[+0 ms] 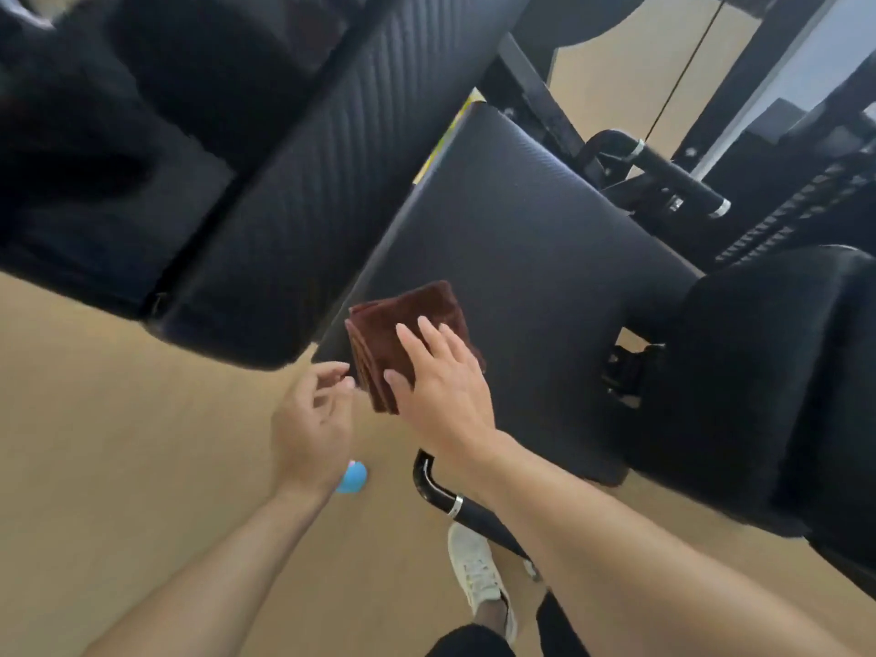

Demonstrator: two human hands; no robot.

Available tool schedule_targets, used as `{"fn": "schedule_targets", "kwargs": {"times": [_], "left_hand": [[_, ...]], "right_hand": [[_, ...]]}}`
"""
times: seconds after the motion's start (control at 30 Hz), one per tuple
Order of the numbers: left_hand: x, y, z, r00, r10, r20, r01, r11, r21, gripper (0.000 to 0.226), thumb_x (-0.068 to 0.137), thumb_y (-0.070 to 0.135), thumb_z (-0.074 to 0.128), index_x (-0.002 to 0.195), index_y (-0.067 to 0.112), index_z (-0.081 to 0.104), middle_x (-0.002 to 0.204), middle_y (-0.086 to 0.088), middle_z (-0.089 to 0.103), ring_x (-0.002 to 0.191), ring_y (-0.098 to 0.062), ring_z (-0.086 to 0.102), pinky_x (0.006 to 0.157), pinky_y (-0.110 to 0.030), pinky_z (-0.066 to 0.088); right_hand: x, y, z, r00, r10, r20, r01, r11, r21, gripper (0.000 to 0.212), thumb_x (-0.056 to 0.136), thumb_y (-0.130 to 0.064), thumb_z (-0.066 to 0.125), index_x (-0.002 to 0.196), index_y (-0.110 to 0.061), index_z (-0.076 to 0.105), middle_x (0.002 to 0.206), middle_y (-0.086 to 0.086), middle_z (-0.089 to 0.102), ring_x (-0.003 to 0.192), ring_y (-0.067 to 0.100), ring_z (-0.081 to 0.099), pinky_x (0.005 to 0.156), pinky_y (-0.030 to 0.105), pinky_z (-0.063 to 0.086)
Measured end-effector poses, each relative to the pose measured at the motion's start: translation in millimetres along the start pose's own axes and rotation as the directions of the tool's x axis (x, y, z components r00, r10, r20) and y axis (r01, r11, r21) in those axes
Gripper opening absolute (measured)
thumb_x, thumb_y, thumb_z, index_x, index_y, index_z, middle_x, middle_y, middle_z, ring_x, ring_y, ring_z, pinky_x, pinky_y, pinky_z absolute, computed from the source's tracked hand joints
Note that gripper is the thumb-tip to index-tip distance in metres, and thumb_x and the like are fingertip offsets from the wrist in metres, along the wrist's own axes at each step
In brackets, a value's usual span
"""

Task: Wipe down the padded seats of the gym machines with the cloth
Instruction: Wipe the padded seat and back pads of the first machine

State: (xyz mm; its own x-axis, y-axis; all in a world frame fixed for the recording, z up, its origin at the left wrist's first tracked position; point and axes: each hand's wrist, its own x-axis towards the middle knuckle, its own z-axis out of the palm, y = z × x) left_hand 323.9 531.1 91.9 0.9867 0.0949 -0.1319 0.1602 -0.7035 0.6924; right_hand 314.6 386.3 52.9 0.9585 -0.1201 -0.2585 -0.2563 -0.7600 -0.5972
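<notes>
A folded dark red-brown cloth (pixel 400 334) lies on the near corner of a black padded seat (pixel 521 258). My right hand (pixel 441 381) lies flat on top of the cloth with straight fingers, thumb against its near edge. Just off the seat's corner, my left hand (pixel 310 419) hovers with loosely curled fingers, close to the cloth's left edge and holding nothing. A second ribbed black pad (pixel 294 182) stretches across the upper left, and another black pad (pixel 777 381) sits to the right.
A black handle with a chrome ring (pixel 441 495) sticks out below the seat near my right forearm. Another black grip (pixel 673 175) and the machine frame stand at the upper right. A blue object (pixel 353 478) lies on the tan floor. My white shoe (pixel 479 571) is below.
</notes>
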Motion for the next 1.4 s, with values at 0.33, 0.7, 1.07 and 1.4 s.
{"fn": "schedule_targets", "kwargs": {"times": [0.33,0.7,1.07,1.4], "left_hand": [[86.7,-32.7,47.1,0.923,0.378,0.074,-0.385,0.896,0.221,0.044,0.097,0.031,0.041,0.136,0.014,0.055,0.145,0.002,0.05,0.136,-0.013,0.043,0.114,-0.018,0.025],[129.2,-47.2,76.1,0.962,0.228,-0.149,-0.223,0.974,0.048,0.055,0.096,0.04,0.03,0.137,0.01,0.05,0.14,-0.006,0.058,0.131,-0.021,0.055,0.11,-0.045,0.043],[128.3,-39.1,79.3,0.969,0.225,-0.101,-0.21,0.967,0.144,0.063,0.091,0.043,0.025,0.134,0.007,0.052,0.137,-0.007,0.061,0.127,-0.023,0.056,0.106,-0.04,0.044],[128.6,-44.5,79.4,0.944,0.317,-0.092,-0.283,0.92,0.272,0.062,0.09,0.042,0.028,0.136,0.008,0.052,0.135,-0.015,0.06,0.123,-0.036,0.055,0.1,-0.049,0.043]], "right_hand": [[82.6,34.6,62.2,0.951,-0.226,-0.21,0.19,0.966,-0.175,0.059,0.103,-0.053,0.033,0.159,-0.036,0.024,0.169,-0.002,0.019,0.156,0.033,0.006,0.124,0.058,0.001],[125.0,70.9,11.1,0.9,-0.293,-0.323,0.278,0.956,-0.092,0.051,0.094,-0.036,0.047,0.145,-0.032,0.054,0.158,-0.009,0.043,0.153,0.023,0.024,0.123,0.048,0.018],[209.9,113.9,-49.2,0.961,-0.121,-0.25,0.036,0.946,-0.322,0.061,0.1,-0.048,0.03,0.159,-0.042,0.016,0.17,-0.01,0.012,0.157,0.026,0.002,0.122,0.06,-0.005],[101.0,92.1,4.4,0.916,-0.163,-0.367,0.145,0.987,-0.076,0.059,0.085,-0.035,0.05,0.144,-0.033,0.054,0.157,-0.01,0.044,0.151,0.019,0.029,0.12,0.046,0.024]]}}
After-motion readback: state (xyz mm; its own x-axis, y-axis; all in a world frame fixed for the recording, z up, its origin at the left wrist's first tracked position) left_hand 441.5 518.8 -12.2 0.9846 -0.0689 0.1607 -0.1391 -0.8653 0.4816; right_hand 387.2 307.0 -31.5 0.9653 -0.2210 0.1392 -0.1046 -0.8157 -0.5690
